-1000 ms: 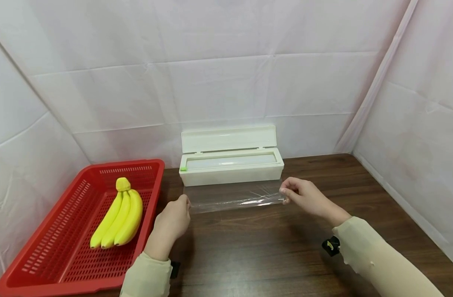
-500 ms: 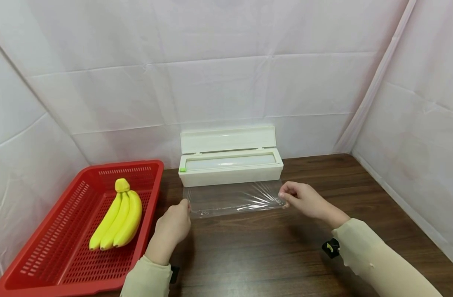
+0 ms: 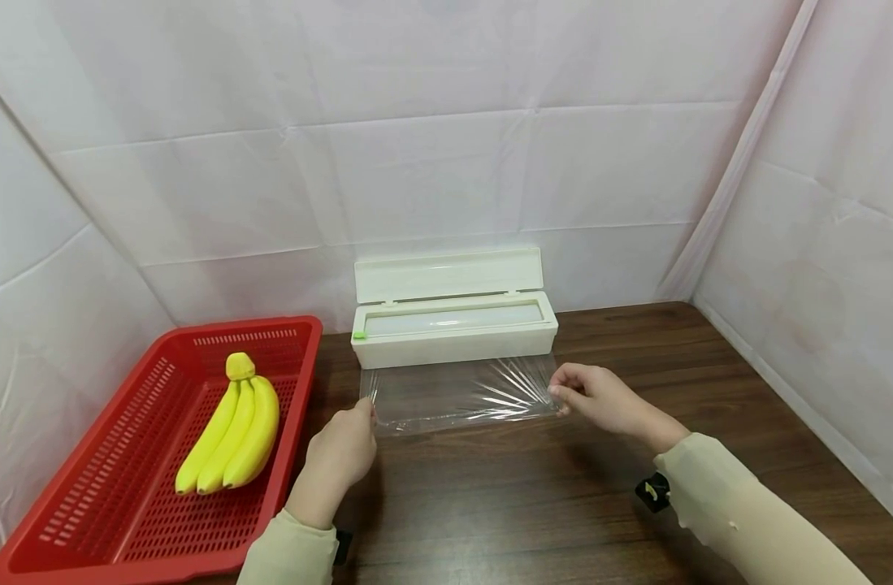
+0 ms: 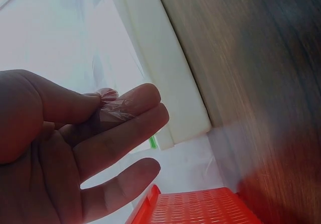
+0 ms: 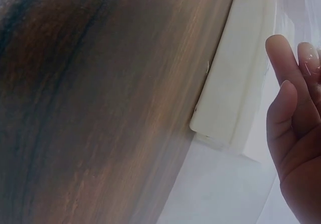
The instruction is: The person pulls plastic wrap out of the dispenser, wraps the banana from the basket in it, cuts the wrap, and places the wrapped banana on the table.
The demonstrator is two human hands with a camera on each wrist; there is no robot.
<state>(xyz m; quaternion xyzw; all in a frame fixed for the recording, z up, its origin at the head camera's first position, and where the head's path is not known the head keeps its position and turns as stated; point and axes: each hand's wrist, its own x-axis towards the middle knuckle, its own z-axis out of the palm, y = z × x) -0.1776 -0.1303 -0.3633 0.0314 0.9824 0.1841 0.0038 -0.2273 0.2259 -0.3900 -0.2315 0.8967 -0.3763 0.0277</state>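
A sheet of clear plastic wrap [image 3: 446,398] stretches from the front of a white wrap dispenser box [image 3: 457,349], whose lid [image 3: 449,275] stands raised. My left hand [image 3: 341,445] pinches the sheet's near left corner; the left wrist view shows the wrap [image 4: 114,106] bunched between thumb and forefinger, the other fingers extended. At the near right corner my right hand [image 3: 600,396] pinches the film, and creases fan out from that grip. In the right wrist view the right hand [image 5: 298,113] is partly cut off and its pinch lies out of frame.
To the left stands a red plastic basket [image 3: 307,390] holding a bunch of yellow bananas [image 3: 241,435]. A small green slider [image 3: 359,335] sits at the box's left end. White cloth walls [image 3: 446,179] enclose the brown wooden table [image 3: 490,504].
Both hands have come slightly toward me, the left one a little more. The wrap now reaches farther from the box, with more creases near the right hand.
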